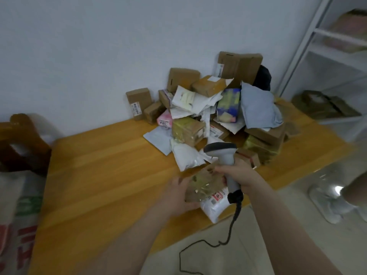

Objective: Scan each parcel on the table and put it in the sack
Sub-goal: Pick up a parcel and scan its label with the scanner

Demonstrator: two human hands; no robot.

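The left grip (176, 195) holds a small brown box (204, 183) by its left edge. The fingers are curled round the side and the thumb lies under the near corner. The box is wrapped in shiny clear tape and sits tilted just above the near edge of the tabletop (99, 165). It lies on or just over a white bag (214, 205) with a printed label, and that bag juts out past the tabletop's edge.

The right grip (238, 173) is wrapped round the handle of a grey scanner (220, 148). Its fingertips reach over to touch the top right of the box. The scanner's head points away from the person, toward the pile (218, 108), and stands above the box's far side. A dark coiled cable (228, 235) hangs from the handle's foot and trails over the pale floor (258, 245).

The pile lies at the tabletop's far right, against the wall (99, 46). It is made up of brown cartons, white and grey mailers, a pink packet and a blue and yellow package. A few small cartons stand apart at its left.

The sack (15, 215) is white with red and green print. It stands at the left, beside the tabletop's end and well apart from the box. A dark wooden chair (21, 143) is behind it. A white shelf (337, 46) stands at the right.
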